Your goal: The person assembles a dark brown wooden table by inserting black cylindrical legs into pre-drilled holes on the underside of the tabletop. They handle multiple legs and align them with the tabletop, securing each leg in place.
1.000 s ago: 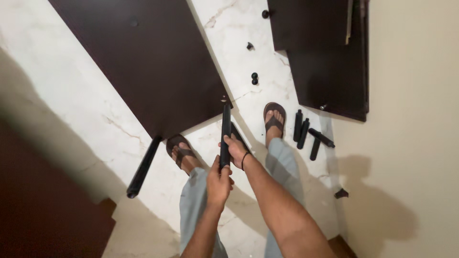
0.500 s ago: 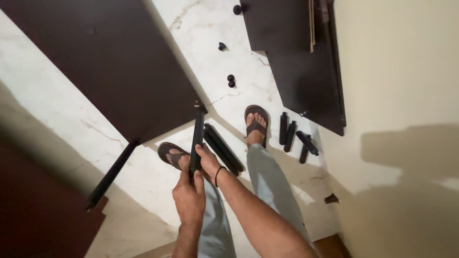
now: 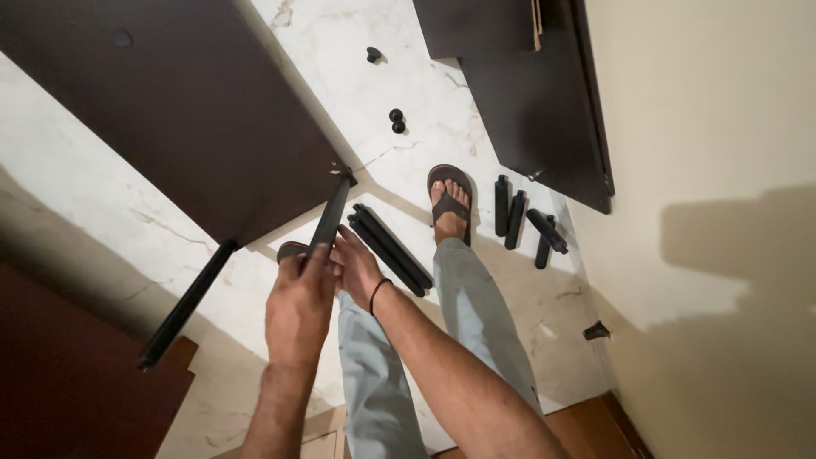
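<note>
Two hands on one black leg (image 3: 333,212), left hand (image 3: 299,310) fingers wrapped tight round it, right hand (image 3: 357,268) fingers curled against it

A: We have a white marble floor (image 3: 102,187) with grey veins. What do we log on it?

B: We log a big dark brown panel (image 3: 170,102) upper left and a second dark panel (image 3: 544,110) upper right, beside the cream wall (image 3: 705,127).

A: Small parts?

B: We see three small black knobs (image 3: 395,121) between the panels, a pair of black legs (image 3: 391,248) lying side by side between the feet, and four more short black legs (image 3: 523,223) just beside the right sandal (image 3: 449,200). One small black piece (image 3: 597,331) lies near the wall.

A: We can't tell whether the long black leg (image 3: 187,304) at left touches the floor.
</note>
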